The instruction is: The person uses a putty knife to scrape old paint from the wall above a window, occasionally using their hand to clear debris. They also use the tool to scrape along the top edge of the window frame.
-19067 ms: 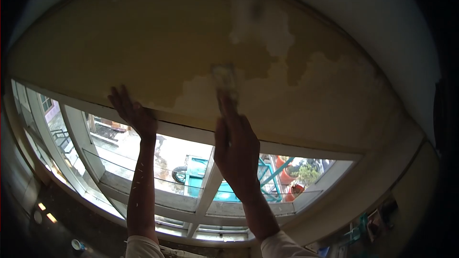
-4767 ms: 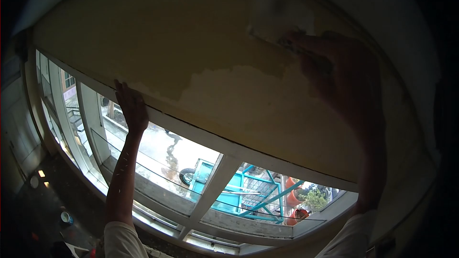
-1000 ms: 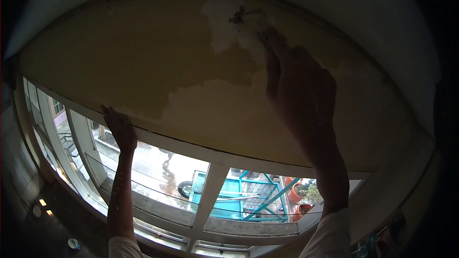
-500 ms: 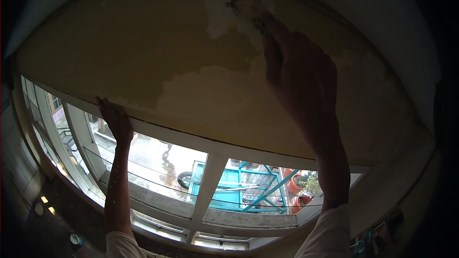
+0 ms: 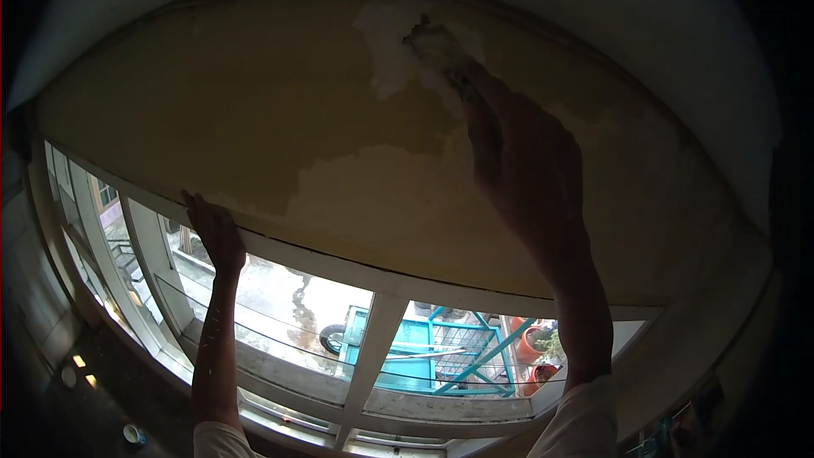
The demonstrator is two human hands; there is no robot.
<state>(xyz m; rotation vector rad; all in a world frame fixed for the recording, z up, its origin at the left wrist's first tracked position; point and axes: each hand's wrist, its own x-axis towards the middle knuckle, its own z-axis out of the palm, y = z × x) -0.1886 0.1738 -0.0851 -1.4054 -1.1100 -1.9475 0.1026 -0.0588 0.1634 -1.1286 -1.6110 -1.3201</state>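
Note:
My right hand (image 5: pixel 530 157) is raised to the yellowish wall (image 5: pixel 246 102) above the window, its fingers closed around a putty knife (image 5: pixel 437 44). The knife's broad pale blade lies against or very close to a whitish patch (image 5: pixel 386 51) on the wall, and its edge looks ragged and dark. Most of the handle is hidden in my grip. Over to the left, my left hand (image 5: pixel 216 233) rests with fingers stretched out on the top rail of the white window frame (image 5: pixel 314 263), holding nothing.
A larger pale patch (image 5: pixel 365 191) spreads over the wall's middle. Through the panes show a turquoise metal cart (image 5: pixel 462 360), a tyre (image 5: pixel 332 338) and orange plant pots (image 5: pixel 534 343). A small white cup-like container (image 5: pixel 133 434) sits low at the left. Dim items lie at lower right.
The whole view has tilted upward a little, so wall, window and hands appear lower. The putty knife stays by the same whitish patch, and my left hand keeps its place on the frame.

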